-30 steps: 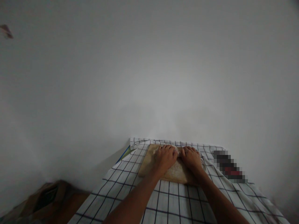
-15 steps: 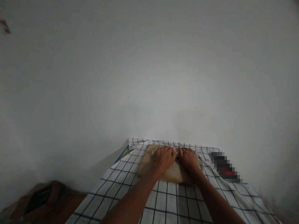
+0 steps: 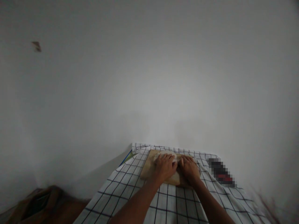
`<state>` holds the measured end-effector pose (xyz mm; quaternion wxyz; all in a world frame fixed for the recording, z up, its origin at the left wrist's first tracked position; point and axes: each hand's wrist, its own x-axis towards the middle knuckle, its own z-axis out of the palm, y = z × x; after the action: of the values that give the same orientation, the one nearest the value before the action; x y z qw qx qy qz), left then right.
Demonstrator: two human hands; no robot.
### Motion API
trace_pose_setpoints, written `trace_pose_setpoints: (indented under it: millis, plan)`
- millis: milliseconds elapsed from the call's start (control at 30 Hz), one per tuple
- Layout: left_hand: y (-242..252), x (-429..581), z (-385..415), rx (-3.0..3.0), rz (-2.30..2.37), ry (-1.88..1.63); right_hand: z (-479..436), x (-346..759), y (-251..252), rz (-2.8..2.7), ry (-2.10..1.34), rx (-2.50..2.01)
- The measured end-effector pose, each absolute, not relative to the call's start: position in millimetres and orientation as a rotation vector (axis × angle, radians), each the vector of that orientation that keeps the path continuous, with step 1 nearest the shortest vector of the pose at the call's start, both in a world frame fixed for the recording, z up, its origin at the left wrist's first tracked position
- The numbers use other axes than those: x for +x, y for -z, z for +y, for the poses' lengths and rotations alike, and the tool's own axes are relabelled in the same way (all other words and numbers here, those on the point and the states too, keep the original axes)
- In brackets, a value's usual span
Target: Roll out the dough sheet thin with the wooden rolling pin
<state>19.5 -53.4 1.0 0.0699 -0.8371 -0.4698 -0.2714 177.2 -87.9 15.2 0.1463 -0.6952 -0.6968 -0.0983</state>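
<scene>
A pale lump of dough [image 3: 161, 152] lies on a wooden board [image 3: 146, 169]. My left hand [image 3: 166, 165] is pressed over this lump with its fingers curled on top, and the dough shows past the fingertips. Close beside it, my right hand [image 3: 188, 166] is curled down over the right part of the board. A little pale dough peeks out past its fingers, but most of what lies under that palm is hidden. Whether the dough under both hands is one piece I cannot tell.
The board rests on a white tablecloth [image 3: 130, 182] with dark grid lines. At the right table edge lies a blurred-out dark and red item [image 3: 221, 172]. A plain wall [image 3: 149, 77] rises behind. On the lower left stands a brown boxy object [image 3: 39, 203].
The view has shifted, so the board and table sit slightly lower. My left fingers have drawn back a little, and more of the dough shows beyond them.
</scene>
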Motion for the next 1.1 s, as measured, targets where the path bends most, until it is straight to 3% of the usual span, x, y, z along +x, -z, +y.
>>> trace_pose_setpoints:
  millis: [500,1100]
  plan:
    - [-25,6,-100,-2.690,-1.538,0.708,-123,170,-11,-2.030,0.360,-1.928]
    - [-16,-3,-97,-2.750,-1.480,0.606,-118,165,-1,-2.111,0.370,-1.998]
